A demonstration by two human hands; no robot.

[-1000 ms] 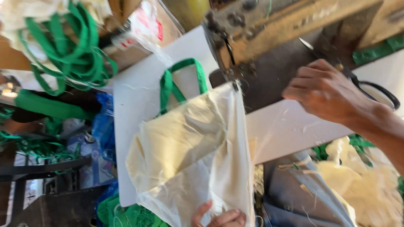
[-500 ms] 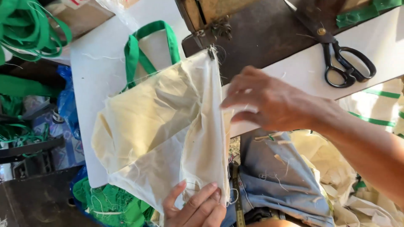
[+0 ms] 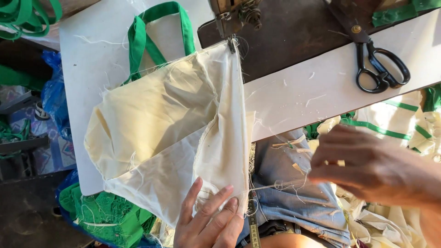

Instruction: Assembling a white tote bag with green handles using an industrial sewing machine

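A cream cloth bag (image 3: 170, 133) with green handles (image 3: 158, 34) lies across a white surface (image 3: 317, 87), seen from above; its upper corner sits under the needle of a sewing machine (image 3: 234, 16) at the top edge, and its lower part hangs off the near edge of the surface. The left hand (image 3: 209, 220) lies flat on the bag's lower hem, fingers spread and pressing the cloth, not gripping it. The right hand (image 3: 367, 167) hovers to the right of the bag, off the surface's edge, above a lap in blue jeans (image 3: 298, 202); its fingertips are pinched together on a thin pale thread (image 3: 271, 187) that runs taut from the bag's lower right corner. Black-handled scissors (image 3: 379, 64) lie closed on the surface at upper right, well apart from both hands. Cream cloth pieces with green trim (image 3: 390, 124) are heaped below the surface at right; a pile of green fabric (image 3: 105, 211) lies at lower left; loops of green strap (image 3: 25, 16) show in the upper left corner; loose threads litter the surface.
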